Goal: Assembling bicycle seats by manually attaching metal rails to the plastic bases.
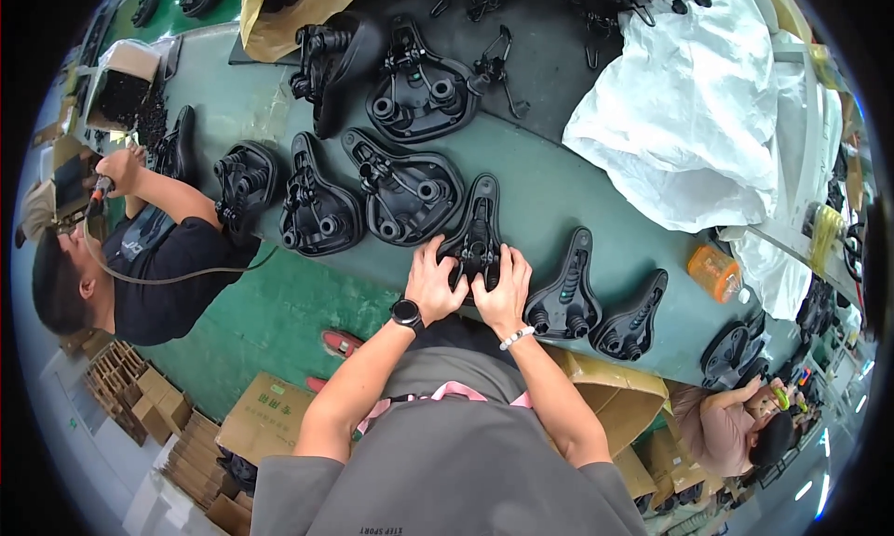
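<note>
Head view. A black saddle (483,221), underside up, lies directly between the fingers (507,259) of the two hands. Its long axis runs away from the body: the narrow nose projects beyond the fingertips, while the broad end lies between the palms, partly hidden. The left hand (434,282) and right hand (504,289) are about equally near, one on each flank. Both sets of fingers are curled closely about the saddle's sides, thumbs turned inward over its underside; whether they press hard cannot be told.

The saddle rests on a green table (549,191). Just left of the fingers lies a sprung saddle (410,196); just right, a slender saddle (562,298), nose pointing away. Farther ahead, a dark mat (535,94) carries wire parts (504,66); ahead and right spreads a white sheet (675,117), with an orange container (714,273) nearer.

The room: well left of the fingers, a co-worker (172,275) holds a hosed tool (99,191); well right, another person (722,429) is seated or bending. Behind the fingers, cardboard boxes (265,417) stand on a green floor (251,322).
</note>
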{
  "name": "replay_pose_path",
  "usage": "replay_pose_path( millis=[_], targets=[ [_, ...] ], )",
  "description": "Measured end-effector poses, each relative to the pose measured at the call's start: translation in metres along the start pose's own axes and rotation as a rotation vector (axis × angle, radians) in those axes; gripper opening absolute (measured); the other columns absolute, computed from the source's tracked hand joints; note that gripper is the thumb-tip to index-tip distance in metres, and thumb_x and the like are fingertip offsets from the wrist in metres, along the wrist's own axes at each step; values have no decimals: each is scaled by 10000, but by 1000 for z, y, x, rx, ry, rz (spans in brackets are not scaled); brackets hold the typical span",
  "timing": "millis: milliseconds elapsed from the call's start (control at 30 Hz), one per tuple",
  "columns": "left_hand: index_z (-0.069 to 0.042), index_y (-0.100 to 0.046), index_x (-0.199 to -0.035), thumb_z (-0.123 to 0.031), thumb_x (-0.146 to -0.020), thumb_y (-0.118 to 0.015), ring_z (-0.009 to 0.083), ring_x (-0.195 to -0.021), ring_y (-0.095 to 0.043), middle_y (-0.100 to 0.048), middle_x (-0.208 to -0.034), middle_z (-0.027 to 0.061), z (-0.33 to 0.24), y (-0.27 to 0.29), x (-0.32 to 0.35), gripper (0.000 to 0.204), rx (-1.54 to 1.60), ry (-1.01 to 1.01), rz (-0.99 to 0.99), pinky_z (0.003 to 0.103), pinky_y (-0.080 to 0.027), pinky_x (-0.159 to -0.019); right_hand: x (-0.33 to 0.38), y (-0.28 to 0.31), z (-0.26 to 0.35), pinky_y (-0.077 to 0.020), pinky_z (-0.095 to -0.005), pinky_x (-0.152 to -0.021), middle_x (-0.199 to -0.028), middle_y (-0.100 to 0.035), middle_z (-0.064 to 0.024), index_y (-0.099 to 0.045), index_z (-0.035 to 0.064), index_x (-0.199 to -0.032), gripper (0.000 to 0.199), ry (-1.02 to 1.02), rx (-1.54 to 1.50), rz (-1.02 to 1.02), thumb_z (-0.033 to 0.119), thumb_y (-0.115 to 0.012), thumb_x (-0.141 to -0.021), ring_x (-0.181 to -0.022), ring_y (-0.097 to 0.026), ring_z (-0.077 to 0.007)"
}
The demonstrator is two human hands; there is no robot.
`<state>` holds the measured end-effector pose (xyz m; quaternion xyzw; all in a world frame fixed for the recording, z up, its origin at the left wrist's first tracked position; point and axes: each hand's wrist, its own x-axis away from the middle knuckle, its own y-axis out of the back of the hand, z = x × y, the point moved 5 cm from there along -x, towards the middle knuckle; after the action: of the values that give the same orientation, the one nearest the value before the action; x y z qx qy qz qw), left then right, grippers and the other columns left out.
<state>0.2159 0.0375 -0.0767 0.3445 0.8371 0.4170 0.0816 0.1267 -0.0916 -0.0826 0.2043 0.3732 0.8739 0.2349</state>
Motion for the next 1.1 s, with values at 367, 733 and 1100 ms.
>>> replay_pose_path(
  millis=[367, 733, 1100],
  targets=[
    [-35, -581, -778, -246, -707, -738, 436, -1048, -522, -521, -1221, 217, 2, 1, -8, 273, -51, 41, -53, 506, -519, -782, -14, 3, 4, -453, -462, -881, -1086, -542, -199, -547, 2, -1201, 560, 2, 15, -88, 210, -717, -709, -1000, -520, -387],
    [-44, -417, -1402, -278, -731, -728, 431, -1191, -476, -465, -1343, 209, -1, -4, -3, 776, -71, 106, 36, 503, -473, -962, 10, -9, -11, -380, -491, -1039, -1304, -476, -269, -427, -63, -1361, 723, -121, 8, -7, 247, -702, -768, -1202, -447, -434],
    [13, -370, -1410, -548, -801, -622, 448, -1159, -522, -504, -1287, 271, 6, 6, -25, 865, -36, 142, 346, 506, -461, -971, -4, 14, -7, -410, -489, -990, -1198, -553, -246, -521, -51, -1267, 615, -113, -108, 14, 320, -697, -810, -1118, -512, -417]
  ],
)
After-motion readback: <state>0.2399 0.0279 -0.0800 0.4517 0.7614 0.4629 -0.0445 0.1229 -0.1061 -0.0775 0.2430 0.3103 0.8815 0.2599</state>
